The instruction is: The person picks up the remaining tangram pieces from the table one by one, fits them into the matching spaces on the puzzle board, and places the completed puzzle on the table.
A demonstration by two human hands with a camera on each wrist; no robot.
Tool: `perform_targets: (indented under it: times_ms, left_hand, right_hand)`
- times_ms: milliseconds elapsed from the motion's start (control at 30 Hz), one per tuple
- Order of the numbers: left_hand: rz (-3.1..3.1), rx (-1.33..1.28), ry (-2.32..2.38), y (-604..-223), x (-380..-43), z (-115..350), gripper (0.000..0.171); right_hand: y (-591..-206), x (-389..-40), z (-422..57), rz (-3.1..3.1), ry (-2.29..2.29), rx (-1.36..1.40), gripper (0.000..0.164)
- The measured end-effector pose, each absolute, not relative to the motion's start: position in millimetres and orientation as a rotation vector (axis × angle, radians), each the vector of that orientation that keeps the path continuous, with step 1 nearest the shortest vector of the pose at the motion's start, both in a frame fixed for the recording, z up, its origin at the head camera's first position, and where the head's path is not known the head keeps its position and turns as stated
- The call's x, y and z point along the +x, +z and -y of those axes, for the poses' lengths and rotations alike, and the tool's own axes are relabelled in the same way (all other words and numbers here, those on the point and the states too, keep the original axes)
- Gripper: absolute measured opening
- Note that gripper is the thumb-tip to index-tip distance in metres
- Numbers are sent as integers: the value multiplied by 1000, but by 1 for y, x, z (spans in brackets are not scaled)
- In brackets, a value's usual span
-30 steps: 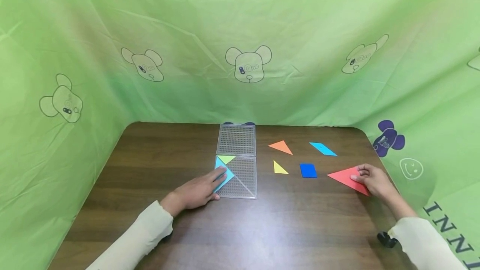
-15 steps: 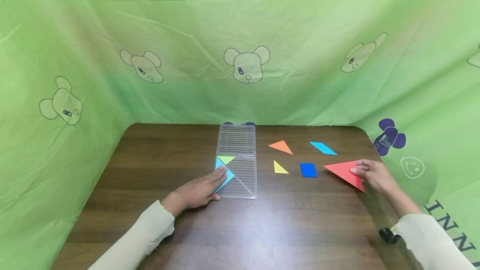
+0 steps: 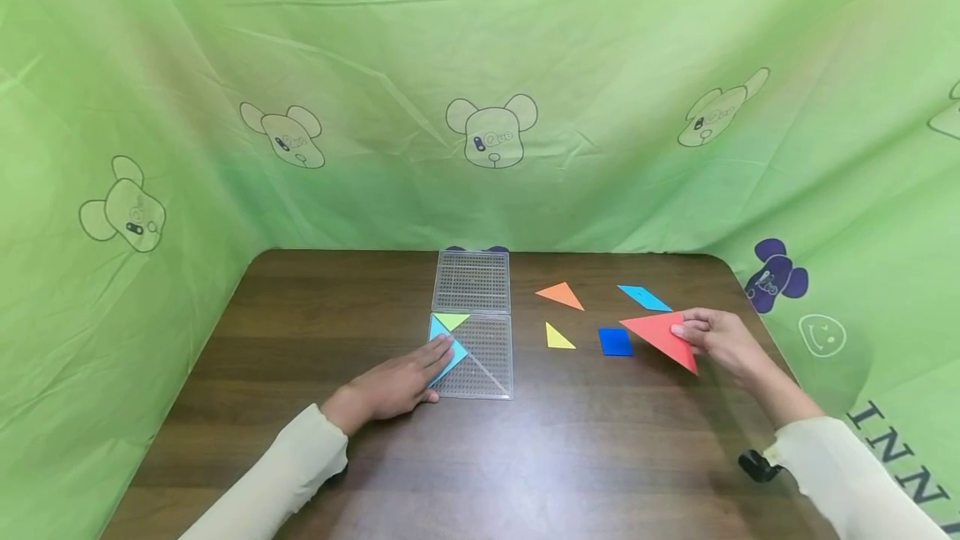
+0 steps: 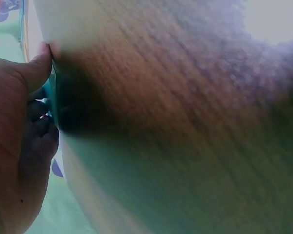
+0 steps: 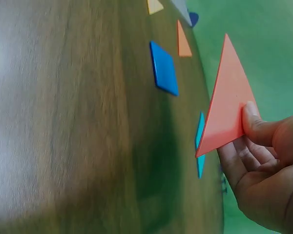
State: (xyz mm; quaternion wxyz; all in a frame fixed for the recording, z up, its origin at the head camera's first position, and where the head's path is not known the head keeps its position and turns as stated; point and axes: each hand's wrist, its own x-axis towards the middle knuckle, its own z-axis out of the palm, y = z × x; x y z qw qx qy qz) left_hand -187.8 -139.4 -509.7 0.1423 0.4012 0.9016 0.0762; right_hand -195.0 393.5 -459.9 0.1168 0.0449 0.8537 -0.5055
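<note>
My right hand [image 3: 720,344] pinches a large red triangle tile [image 3: 663,337] between thumb and fingers, raised off the table. The right wrist view shows the thumb on the tile's face and the fingers behind it. My left hand [image 3: 397,382] rests with its fingers on a light blue triangle [image 3: 459,352] in the near half of a clear gridded plastic case [image 3: 491,352], partly hiding that tile. A light green triangle [image 3: 452,321] lies at the case's far left corner. In the left wrist view, the left thumb [image 4: 41,66] is at the case's edge.
Right of the case lie an orange triangle [image 3: 562,296], a yellow triangle [image 3: 558,337], a dark blue four-sided tile [image 3: 616,342] and a blue parallelogram [image 3: 643,297]. The case's far half [image 3: 471,282] lies flat near the back edge of the wooden table [image 3: 315,298]. Green cloth surrounds the table.
My right hand has lifted the red triangle and carried it left, close to the dark blue tile. The left hand stays in place on the light blue triangle.
</note>
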Motion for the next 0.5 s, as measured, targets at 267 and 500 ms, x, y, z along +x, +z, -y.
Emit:
perform_targets:
  times_ms: [267,500]
  left_hand:
    - [-2599,1176,240,-512,-188,141,72]
    - [-2589,1176,274,-513,-189,143,72]
  right_hand:
    - [-452,-201,-375,-2449,-1500,112,58]
    - [-446,-208,-362,-2429,-1489,108,61]
